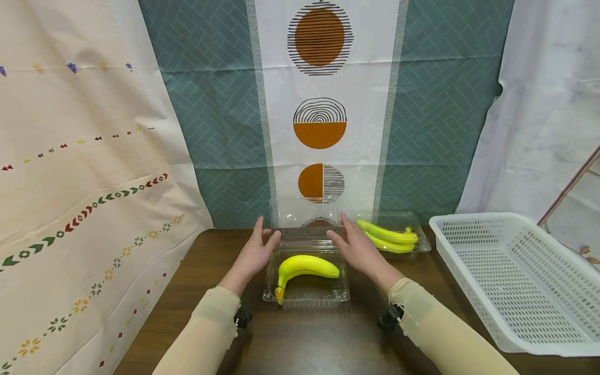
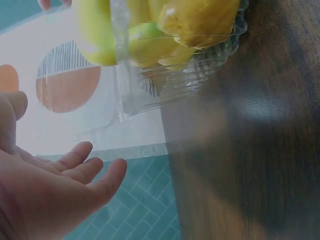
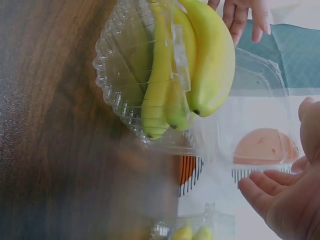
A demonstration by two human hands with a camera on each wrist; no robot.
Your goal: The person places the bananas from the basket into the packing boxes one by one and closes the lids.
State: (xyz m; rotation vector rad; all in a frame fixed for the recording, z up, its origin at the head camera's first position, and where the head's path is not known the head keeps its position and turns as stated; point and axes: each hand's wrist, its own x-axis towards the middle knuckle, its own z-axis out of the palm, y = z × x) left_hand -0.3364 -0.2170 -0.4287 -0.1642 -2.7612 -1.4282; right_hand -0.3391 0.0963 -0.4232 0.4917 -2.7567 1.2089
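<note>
A clear plastic clamshell container (image 1: 344,291) stands on the table with its lid (image 1: 307,216) raised at the back. Inside its base lies a bunch of yellow bananas (image 1: 309,265), stem end toward the front left corner. My left hand (image 1: 253,253) is at the left of the lid, fingers extended and thumb apart. On the other side, my right hand (image 1: 360,251) mirrors it, palm turned inward. Both wrist views show the left hand (image 2: 65,185) and the right hand (image 3: 287,200) holding nothing. Whether any fingertip touches the lid, I cannot tell.
Behind my right hand sits a second clear container (image 1: 423,245) with bananas (image 1: 391,237) in it. A white perforated plastic basket (image 1: 508,333) stands on the right of the brown wooden table (image 1: 319,344). Patterned cloths (image 1: 220,130) hang behind and along the left side.
</note>
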